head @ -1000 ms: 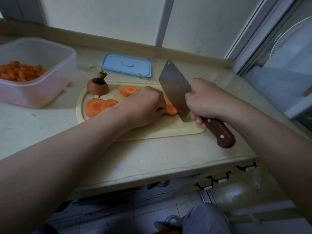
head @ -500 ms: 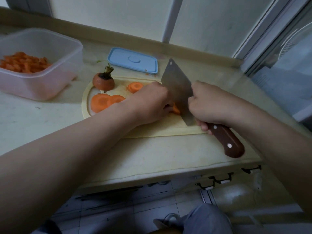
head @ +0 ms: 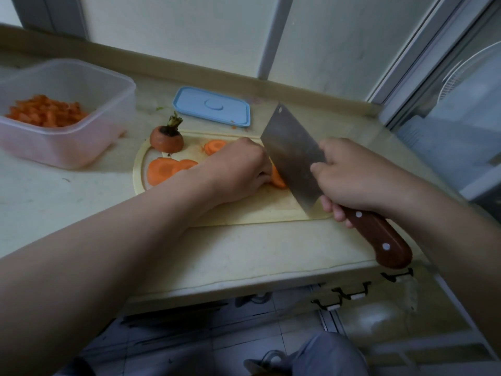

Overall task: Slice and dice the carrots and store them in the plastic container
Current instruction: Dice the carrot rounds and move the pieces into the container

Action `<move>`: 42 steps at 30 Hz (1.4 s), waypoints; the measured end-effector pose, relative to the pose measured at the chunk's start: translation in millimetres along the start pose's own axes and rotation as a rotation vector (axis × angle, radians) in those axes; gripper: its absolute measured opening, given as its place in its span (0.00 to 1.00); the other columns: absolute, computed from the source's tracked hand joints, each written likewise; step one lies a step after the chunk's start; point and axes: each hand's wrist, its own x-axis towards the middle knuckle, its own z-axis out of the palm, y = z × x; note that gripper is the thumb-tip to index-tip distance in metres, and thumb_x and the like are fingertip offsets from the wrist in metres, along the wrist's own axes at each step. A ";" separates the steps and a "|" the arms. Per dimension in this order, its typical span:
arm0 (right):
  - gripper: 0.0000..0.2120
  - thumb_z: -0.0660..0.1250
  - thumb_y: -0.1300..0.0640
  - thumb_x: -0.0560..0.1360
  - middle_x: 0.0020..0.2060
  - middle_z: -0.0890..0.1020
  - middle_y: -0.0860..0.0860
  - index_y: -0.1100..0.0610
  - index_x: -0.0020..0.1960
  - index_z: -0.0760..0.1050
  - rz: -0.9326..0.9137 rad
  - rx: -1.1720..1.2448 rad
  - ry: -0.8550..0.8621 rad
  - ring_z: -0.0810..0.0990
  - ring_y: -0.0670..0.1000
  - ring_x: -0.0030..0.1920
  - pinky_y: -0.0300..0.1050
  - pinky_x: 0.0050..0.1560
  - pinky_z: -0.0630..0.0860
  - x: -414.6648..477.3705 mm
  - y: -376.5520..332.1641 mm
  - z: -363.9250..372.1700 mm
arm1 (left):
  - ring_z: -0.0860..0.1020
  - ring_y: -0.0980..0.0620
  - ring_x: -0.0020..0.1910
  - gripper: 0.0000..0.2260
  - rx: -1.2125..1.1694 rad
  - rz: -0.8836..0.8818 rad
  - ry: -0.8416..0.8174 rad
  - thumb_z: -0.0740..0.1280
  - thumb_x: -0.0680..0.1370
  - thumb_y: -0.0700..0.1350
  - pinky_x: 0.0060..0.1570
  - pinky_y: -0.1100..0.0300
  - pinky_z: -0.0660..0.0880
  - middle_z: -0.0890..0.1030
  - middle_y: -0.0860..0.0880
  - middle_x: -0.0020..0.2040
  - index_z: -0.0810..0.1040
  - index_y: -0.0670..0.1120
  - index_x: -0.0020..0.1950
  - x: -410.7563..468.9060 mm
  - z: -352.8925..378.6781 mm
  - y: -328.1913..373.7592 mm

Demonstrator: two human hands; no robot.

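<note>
Carrot piece: bright orange, only a small wedge shows btwn the left hand and the cleaver. It lies on the cutting board, approx mid-board. Rest of it is hidden under the hand, so its long axis can't be told. Left hand's fingers are curled down over the piece, holding it to the board, knuckles just beside the blade's flat.

Right hand is wrapped tight round the cleaver at the top of the brown handle, fingertips showing below it. The blade's long axis runs diagonally, far end up and away from the person, handle toward the near right, out over the counter edge. Cutting edge is down by the carrot piece.

Also on the board: round carrot slices overlapping at the left, another slice farther back, and a carrot top w/ stem stub upright at the far left corner.

Plastic container, translucent, sits left of the board w/ diced carrot inside. Blue lid lies flat behind the board.
</note>
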 end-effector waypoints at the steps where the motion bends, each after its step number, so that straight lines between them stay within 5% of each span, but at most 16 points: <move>1: 0.11 0.54 0.60 0.85 0.36 0.84 0.66 0.60 0.66 0.68 0.003 0.005 -0.011 0.78 0.55 0.24 0.48 0.26 0.79 0.1 0.8 2.7 | 0.80 0.46 0.45 0.09 0.003 0.002 -0.009 0.65 0.77 0.46 0.47 0.49 0.76 0.84 0.47 0.45 0.85 0.45 0.46 -0.5 -0.4 -0.4; 7: 0.07 0.54 0.60 0.85 0.32 0.81 0.64 0.57 0.62 0.67 0.007 0.020 -0.049 0.76 0.53 0.21 0.45 0.25 0.76 3.8 -0.2 8.7 | 0.80 0.46 0.45 0.15 0.005 0.014 -0.009 0.60 0.74 0.48 0.46 0.50 0.76 0.84 0.48 0.45 0.86 0.46 0.45 -0.6 -1.1 0.2; 11: 0.05 0.54 0.63 0.83 0.30 0.80 0.65 0.58 0.56 0.66 0.033 0.005 -0.085 0.76 0.58 0.25 0.48 0.26 0.77 10.1 -6.3 10.7 | 0.79 0.47 0.44 0.08 0.005 0.011 -0.006 0.66 0.77 0.44 0.46 0.49 0.76 0.84 0.47 0.45 0.86 0.46 0.46 1.6 2.5 -1.3; 18: 0.13 0.54 0.68 0.72 0.26 0.79 0.65 0.71 0.50 0.74 0.019 0.039 -0.004 0.78 0.61 0.27 0.53 0.26 0.79 38.3 -32.5 17.0 | 0.80 0.43 0.43 0.15 0.001 0.000 -0.014 0.61 0.74 0.48 0.44 0.49 0.77 0.84 0.45 0.44 0.86 0.43 0.46 -0.1 0.0 2.5; 25: 0.12 0.55 0.64 0.80 0.32 0.82 0.62 0.59 0.61 0.69 0.026 0.117 0.056 0.77 0.53 0.23 0.46 0.28 0.77 25.4 -6.4 2.0 | 0.79 0.45 0.45 0.09 0.001 0.008 -0.017 0.66 0.77 0.44 0.47 0.49 0.75 0.83 0.45 0.46 0.84 0.42 0.45 -1.6 -0.6 1.0; 42: 0.04 0.54 0.60 0.85 0.32 0.81 0.62 0.57 0.59 0.64 0.023 0.121 -0.024 0.76 0.52 0.21 0.45 0.26 0.76 -3.3 -1.0 10.3 | 0.80 0.47 0.45 0.07 -0.019 0.022 0.012 0.67 0.76 0.43 0.46 0.49 0.76 0.84 0.48 0.45 0.86 0.46 0.45 -1.4 3.7 -3.9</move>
